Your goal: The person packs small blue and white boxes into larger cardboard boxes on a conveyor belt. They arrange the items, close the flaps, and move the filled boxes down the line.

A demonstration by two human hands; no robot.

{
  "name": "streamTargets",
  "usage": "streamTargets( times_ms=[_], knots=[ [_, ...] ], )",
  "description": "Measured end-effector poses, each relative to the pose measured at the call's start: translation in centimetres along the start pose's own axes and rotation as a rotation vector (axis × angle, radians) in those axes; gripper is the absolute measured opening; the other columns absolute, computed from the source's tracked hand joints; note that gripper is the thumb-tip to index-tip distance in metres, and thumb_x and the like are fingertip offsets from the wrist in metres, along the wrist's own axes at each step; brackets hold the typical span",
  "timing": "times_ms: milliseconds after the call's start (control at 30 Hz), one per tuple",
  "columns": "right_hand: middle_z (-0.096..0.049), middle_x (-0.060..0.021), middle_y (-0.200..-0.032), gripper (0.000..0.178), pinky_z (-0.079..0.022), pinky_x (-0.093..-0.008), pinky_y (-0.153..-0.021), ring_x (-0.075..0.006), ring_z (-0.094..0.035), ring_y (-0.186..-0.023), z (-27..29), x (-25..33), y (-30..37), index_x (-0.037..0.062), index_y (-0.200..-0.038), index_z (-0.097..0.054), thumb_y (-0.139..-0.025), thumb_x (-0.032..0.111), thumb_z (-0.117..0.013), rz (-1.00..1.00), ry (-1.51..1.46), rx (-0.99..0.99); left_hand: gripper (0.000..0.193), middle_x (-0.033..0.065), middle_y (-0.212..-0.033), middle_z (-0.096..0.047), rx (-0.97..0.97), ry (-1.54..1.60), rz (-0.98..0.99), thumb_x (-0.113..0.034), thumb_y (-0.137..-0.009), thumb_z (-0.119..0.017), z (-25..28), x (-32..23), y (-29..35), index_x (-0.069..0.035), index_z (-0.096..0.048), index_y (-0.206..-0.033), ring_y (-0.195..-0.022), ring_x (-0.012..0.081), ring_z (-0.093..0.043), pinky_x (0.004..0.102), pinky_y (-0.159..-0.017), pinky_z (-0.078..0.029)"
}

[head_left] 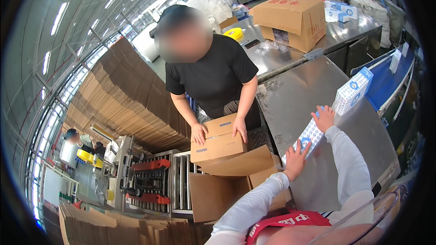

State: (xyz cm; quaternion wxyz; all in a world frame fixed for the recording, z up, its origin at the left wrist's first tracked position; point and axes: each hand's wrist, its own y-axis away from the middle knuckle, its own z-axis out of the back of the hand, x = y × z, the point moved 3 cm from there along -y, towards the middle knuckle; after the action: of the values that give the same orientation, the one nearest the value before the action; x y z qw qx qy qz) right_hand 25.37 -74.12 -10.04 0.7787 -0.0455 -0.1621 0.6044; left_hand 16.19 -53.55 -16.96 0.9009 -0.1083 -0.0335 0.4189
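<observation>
A row of white cartons with blue dots [312,137] lies along the steel table in front of me. My left hand [296,159] grips its near end, with the fingers bent over the top. At the far end my right hand [324,119] holds the same row from above. Just beyond it, a taller stack of matching blue-dotted cartons [353,91] stands by the conveyor. An open cardboard box [218,197] is left of my left forearm, its flaps raised; the part behind my sleeve is hidden.
Across from me a co-worker in black presses both hands on a closed cardboard box [220,147]. A roller conveyor [181,183] with a red-armed machine [152,164] is at left. Flattened cardboard [122,90] is stacked behind. A blue belt [393,79] runs at right.
</observation>
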Motion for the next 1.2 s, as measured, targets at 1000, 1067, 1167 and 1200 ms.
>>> streamTargets(
  times_ms=[1000,1067,1167,1200],
  knots=[
    [-0.005,-0.0282,-0.160,0.137,-0.024,-0.0590,-0.114,-0.0510,-0.020,-0.143,4.6,-15.5,6.6,0.0194,-0.158,0.002,-0.059,0.046,-0.089,-0.448,-0.410,0.293,0.090,0.0146,-0.119,-0.051,0.045,0.767,0.492,-0.008,-0.062,-0.084,26.0,15.5,20.6,-0.001,-0.039,-0.139,-0.117,0.0295,-0.049,0.0385,-0.101,-0.039],
    [-0.006,-0.0302,-0.159,0.141,-0.024,-0.0374,-0.119,-0.0427,-0.022,-0.146,0.5,-20.3,9.4,-0.0001,-0.155,0.005,-0.060,0.048,-0.088,-0.270,-0.389,0.047,0.084,0.0177,-0.116,-0.052,0.134,0.500,0.341,-0.006,-0.061,-0.081,24.6,14.2,20.5,-0.002,-0.044,-0.136,-0.113,0.0364,-0.048,0.0431,-0.101,-0.037],
    [-0.011,-0.0292,-0.159,0.131,-0.020,-0.0426,-0.120,-0.0403,-0.017,-0.148,-3.6,-10.4,12.7,-0.0029,-0.154,0.000,-0.069,0.051,-0.083,-0.127,-0.421,0.479,0.084,0.0207,-0.114,-0.053,0.230,0.425,0.286,-0.006,-0.055,-0.076,20.7,14.6,22.6,-0.001,-0.046,-0.133,-0.107,0.0408,-0.048,0.0479,-0.096,-0.037],
    [-0.014,-0.0274,-0.159,0.126,-0.018,-0.0432,-0.120,-0.0391,-0.015,-0.148,-6.5,-6.7,10.0,-0.0017,-0.155,-0.003,-0.072,0.052,-0.081,0.027,-0.369,0.378,0.082,0.0209,-0.113,-0.054,0.204,0.358,0.223,-0.006,-0.055,-0.075,20.8,15.7,21.3,0.000,-0.046,-0.132,-0.105,0.0408,-0.049,0.0484,-0.095,-0.038]
  ],
)
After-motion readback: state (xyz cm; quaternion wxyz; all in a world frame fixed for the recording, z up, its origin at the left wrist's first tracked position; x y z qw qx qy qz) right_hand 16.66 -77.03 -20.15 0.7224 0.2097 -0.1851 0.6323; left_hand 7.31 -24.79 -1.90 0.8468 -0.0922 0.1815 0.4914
